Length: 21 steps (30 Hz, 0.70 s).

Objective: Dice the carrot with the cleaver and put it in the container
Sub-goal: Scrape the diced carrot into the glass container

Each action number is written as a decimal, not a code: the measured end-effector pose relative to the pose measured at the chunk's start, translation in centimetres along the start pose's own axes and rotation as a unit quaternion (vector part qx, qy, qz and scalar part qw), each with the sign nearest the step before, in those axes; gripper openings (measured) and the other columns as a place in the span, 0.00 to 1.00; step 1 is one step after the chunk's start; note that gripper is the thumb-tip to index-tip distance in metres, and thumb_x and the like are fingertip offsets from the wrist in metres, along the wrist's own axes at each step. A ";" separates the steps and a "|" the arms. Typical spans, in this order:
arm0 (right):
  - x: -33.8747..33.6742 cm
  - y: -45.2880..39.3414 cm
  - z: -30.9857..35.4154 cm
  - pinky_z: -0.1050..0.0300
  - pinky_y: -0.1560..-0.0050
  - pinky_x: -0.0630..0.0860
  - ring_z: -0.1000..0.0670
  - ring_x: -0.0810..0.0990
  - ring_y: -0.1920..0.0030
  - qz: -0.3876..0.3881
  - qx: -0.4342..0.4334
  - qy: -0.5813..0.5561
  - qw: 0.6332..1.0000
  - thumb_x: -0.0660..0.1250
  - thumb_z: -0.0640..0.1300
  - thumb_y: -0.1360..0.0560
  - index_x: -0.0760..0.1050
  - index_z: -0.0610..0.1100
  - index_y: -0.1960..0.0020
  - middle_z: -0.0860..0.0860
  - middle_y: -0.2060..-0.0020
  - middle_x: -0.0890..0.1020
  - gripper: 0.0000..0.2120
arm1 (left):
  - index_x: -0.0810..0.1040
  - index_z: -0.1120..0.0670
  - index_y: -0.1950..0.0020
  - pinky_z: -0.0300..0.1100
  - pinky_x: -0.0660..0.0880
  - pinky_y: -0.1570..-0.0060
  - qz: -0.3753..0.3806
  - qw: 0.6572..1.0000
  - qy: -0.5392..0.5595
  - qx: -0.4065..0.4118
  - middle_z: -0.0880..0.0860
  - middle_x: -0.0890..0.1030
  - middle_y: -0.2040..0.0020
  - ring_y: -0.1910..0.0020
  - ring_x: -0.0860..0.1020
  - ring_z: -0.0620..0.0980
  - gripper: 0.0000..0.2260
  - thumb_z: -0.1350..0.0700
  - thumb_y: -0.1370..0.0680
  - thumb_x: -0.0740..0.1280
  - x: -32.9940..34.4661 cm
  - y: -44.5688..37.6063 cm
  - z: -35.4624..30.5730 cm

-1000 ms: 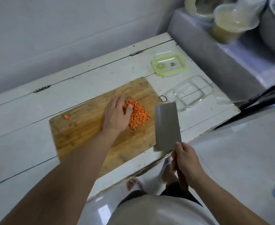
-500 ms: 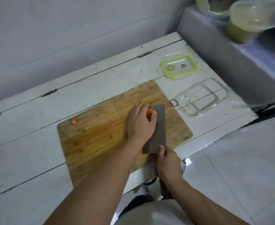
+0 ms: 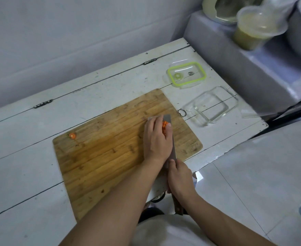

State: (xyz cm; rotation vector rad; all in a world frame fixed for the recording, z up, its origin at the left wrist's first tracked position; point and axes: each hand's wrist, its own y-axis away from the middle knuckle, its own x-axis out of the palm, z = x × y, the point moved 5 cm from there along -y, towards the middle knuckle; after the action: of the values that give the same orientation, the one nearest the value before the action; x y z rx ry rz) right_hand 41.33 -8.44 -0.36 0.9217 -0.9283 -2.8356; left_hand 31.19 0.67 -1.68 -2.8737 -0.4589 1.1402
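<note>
On the wooden cutting board [image 3: 110, 153] the cleaver [image 3: 167, 118] lies nearly flat under my left hand [image 3: 156, 139]. That hand covers the pile of diced carrot [image 3: 165, 125] and presses it onto the blade, so only a small orange patch shows by the thumb. My right hand [image 3: 180, 178] grips the cleaver's dark wooden handle just off the table's front edge. A single carrot end piece [image 3: 72, 135] sits at the board's far left corner. The clear glass container [image 3: 211, 107] stands empty to the right of the board.
The container's lid [image 3: 187, 74], with a green seal, lies beyond the container on the white table [image 3: 30, 135]. A grey ledge [image 3: 252, 68] at the right holds a plastic tub of yellowish liquid [image 3: 252, 32] and pots. Tiled floor lies beyond the table's right edge.
The cleaver came down from the board's right side and slid under the diced carrot. My left hand moved right over the pile and now presses it onto the blade.
</note>
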 end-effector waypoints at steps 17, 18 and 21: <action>-11.3 -3.9 1.3 0.42 0.65 0.77 0.44 0.75 0.69 0.055 -0.081 -0.032 0.995 0.54 0.46 0.28 0.71 0.44 0.61 0.47 0.69 0.77 0.10 | 0.82 0.55 0.37 0.46 0.70 0.32 -0.118 0.993 0.005 0.014 0.51 0.78 0.36 0.35 0.72 0.52 0.14 0.51 0.18 0.66 2.4 -3.1 -9.9; -12.9 -4.8 1.1 0.44 0.67 0.76 0.44 0.75 0.70 0.056 -0.080 -0.036 0.995 0.55 0.45 0.26 0.72 0.43 0.60 0.46 0.69 0.76 0.10 | 0.82 0.55 0.38 0.46 0.70 0.32 -0.124 0.992 0.008 0.021 0.51 0.78 0.37 0.35 0.73 0.52 0.13 0.51 0.19 0.67 3.5 -3.6 -11.3; -17.8 -7.6 0.2 0.51 0.71 0.73 0.45 0.74 0.73 0.059 -0.072 -0.048 0.994 0.55 0.41 0.24 0.72 0.40 0.58 0.45 0.69 0.75 0.09 | 0.82 0.56 0.42 0.47 0.72 0.34 -0.138 0.990 0.021 0.036 0.52 0.79 0.41 0.38 0.74 0.53 0.12 0.51 0.20 0.66 7.2 -5.1 -15.5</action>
State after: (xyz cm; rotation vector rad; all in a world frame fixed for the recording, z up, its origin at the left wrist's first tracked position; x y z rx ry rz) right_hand 57.13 1.39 5.10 0.6957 -0.7469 -2.8224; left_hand 45.26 8.95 5.45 -2.6598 -0.7674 1.0244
